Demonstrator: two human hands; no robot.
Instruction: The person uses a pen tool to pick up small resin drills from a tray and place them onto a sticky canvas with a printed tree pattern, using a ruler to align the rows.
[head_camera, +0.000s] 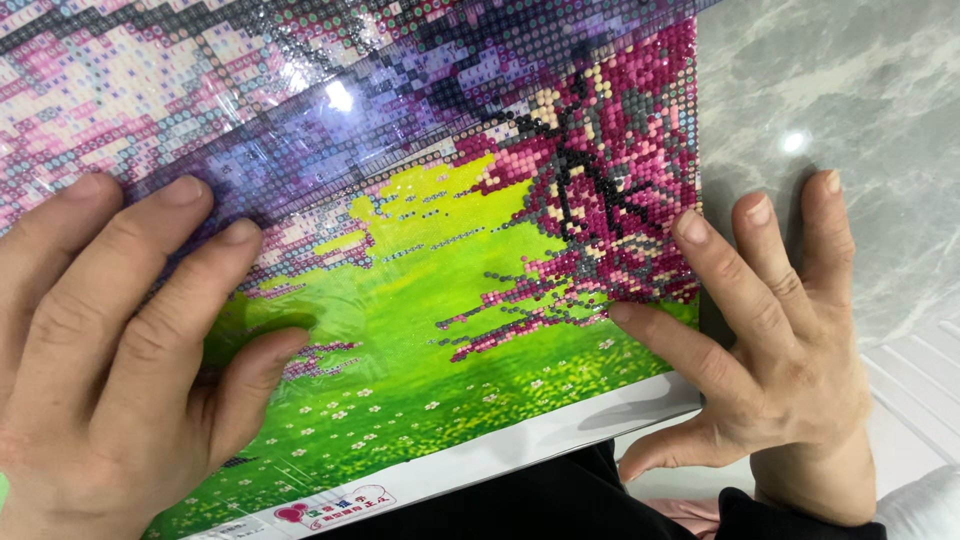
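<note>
Diamond-painting canvas (430, 300) lies under both flat hands, left (120, 370) and right (770, 340), fingers spread open, gripping nothing.

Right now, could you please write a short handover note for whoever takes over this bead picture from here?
Left hand: flat on the clear film over the canvas, empty.
Right hand: fingers on the canvas's right edge, by the beaded pink tree; holds nothing.
Canvas lies on a grey marble table, its white border toward the person.
Done: the tree and the patch just left of it carry beads.
Left: the green meadow shows only print; the top is under film, so its state is unclear.
</note>
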